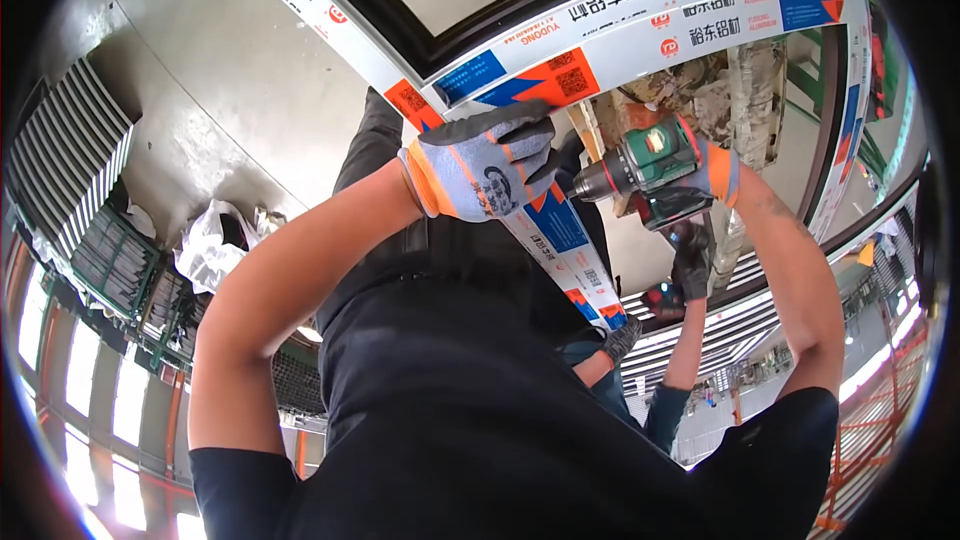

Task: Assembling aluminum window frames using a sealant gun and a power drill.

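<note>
My left hand (480, 165), in a grey glove with orange bands and dark fingertips, grips a window frame (690, 25) where its film-covered bars meet. The film is white with orange and blue patches. In my right hand (720, 172), gloved the same way, is a green and black cordless drill (655, 155). Its chuck points left toward the bar under my left hand and stands apart from it. Whether a bit is fitted is hard to make out. My right fingers are mostly hidden behind the drill.
Close by, a co-worker's gloved hand (622, 338) touches the lower bar end, and the other hand (690, 260) holds a second power tool (662, 300). Striped stacks of profiles (75, 150) and a white plastic bag (215, 245) are at left. Cluttered scraps (700, 105) show through the frame.
</note>
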Available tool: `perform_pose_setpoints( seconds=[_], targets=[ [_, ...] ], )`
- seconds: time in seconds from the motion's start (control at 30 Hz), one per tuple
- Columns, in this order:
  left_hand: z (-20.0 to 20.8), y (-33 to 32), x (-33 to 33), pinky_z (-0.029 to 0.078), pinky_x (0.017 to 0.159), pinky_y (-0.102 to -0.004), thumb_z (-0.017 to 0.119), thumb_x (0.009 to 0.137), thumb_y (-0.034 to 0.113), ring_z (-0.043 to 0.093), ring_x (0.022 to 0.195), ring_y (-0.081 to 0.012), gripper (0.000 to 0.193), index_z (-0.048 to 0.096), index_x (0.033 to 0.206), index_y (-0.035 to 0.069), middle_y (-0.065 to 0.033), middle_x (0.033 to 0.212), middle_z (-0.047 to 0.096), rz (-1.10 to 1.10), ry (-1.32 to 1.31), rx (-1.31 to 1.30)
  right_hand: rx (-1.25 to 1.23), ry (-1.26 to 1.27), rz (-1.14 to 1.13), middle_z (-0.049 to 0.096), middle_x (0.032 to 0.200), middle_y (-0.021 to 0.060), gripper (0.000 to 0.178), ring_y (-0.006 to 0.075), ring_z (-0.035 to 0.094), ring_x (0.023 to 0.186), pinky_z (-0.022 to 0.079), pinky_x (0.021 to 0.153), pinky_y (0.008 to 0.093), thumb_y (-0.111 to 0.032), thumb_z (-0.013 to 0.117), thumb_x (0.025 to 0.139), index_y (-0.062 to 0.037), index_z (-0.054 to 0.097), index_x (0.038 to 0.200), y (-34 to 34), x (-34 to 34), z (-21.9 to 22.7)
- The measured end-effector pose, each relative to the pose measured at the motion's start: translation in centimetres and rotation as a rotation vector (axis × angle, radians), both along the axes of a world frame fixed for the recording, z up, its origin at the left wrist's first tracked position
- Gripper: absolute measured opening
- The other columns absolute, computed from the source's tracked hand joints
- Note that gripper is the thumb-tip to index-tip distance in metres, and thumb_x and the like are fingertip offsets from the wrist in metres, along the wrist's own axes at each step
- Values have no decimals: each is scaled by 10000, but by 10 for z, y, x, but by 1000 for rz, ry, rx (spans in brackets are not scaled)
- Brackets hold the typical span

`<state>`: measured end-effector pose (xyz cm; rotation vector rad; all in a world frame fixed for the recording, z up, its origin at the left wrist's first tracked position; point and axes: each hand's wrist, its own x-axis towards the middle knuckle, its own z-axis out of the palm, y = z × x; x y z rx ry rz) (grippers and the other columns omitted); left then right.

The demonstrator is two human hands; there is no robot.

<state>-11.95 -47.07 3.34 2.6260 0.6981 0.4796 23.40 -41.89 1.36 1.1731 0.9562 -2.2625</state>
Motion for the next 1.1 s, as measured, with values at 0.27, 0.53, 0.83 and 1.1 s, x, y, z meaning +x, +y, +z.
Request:
perform_pose_setpoints(
  seconds=[0.27, 0.53, 0.83, 1.1],
  targets=[
    [1, 4, -4, 447, 995, -394, 595, 666, 185, 597, 974, -231, 363, 654, 1000, 55, -89, 968, 630, -32, 2, -25, 126, 12, 211, 635, 1121, 96, 341, 236, 603, 1034, 465, 943, 329, -143, 724, 775, -92, 629, 1099, 8, -14, 0],
    [4, 4, -4, 446, 992, -374, 587, 682, 190, 595, 991, -223, 320, 657, 973, 78, -92, 1007, 627, -1, 26, -22, 383, 141, 441, 671, 1017, 98, 317, 186, 639, 918, 507, 839, 295, -100, 715, 792, -57, 618, 1091, 25, -28, 8],
    [11, 7, -4, 479, 951, -371, 589, 644, 203, 629, 950, -233, 332, 672, 919, 38, -120, 981, 663, 22, -36, -11, 627, 263, 504, 668, 993, 149, 307, 273, 648, 895, 505, 832, 347, -205, 769, 730, -58, 653, 972, 38, -42, -28],
    [21, 12, 1, 445, 990, -379, 582, 664, 197, 610, 971, -239, 313, 659, 930, 52, -86, 940, 642, -34, 32, -4, 699, 213, 378, 611, 1162, 87, 322, 160, 595, 1020, 473, 919, 301, -117, 651, 812, -79, 606, 1129, -32, 6, -42]
  ],
)
